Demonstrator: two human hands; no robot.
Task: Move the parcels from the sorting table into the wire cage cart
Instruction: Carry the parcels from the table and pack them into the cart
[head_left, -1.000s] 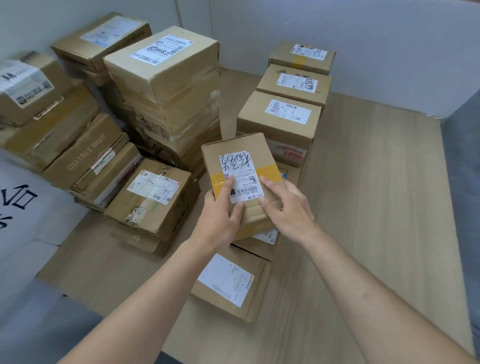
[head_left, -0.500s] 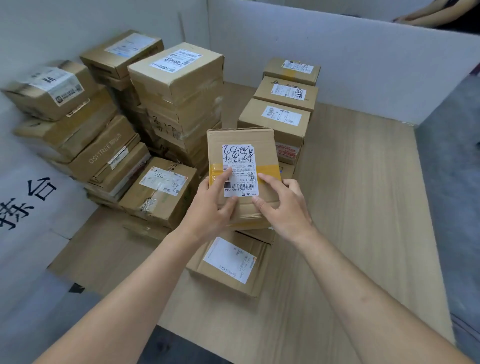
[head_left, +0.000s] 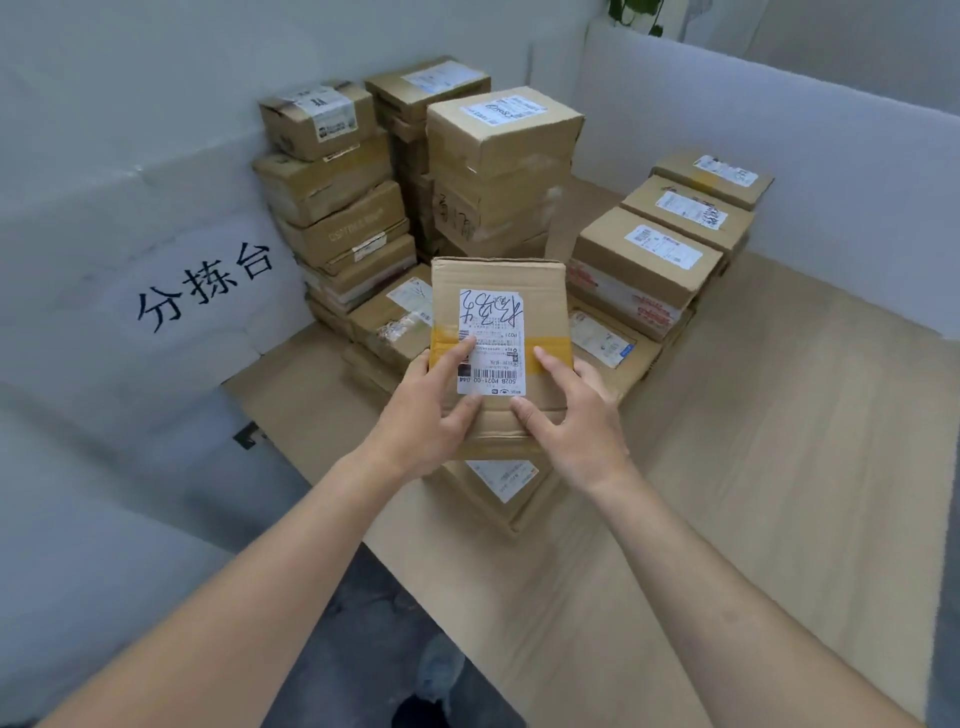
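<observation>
Cardboard parcel (head_left: 498, 332) is held clear above the sorting table (head_left: 779, 467), gripped at its near end by the left hand (head_left: 431, 410) and right hand (head_left: 571, 415), thumbs on top. It is best kept level; no cage cart is seen.
</observation>
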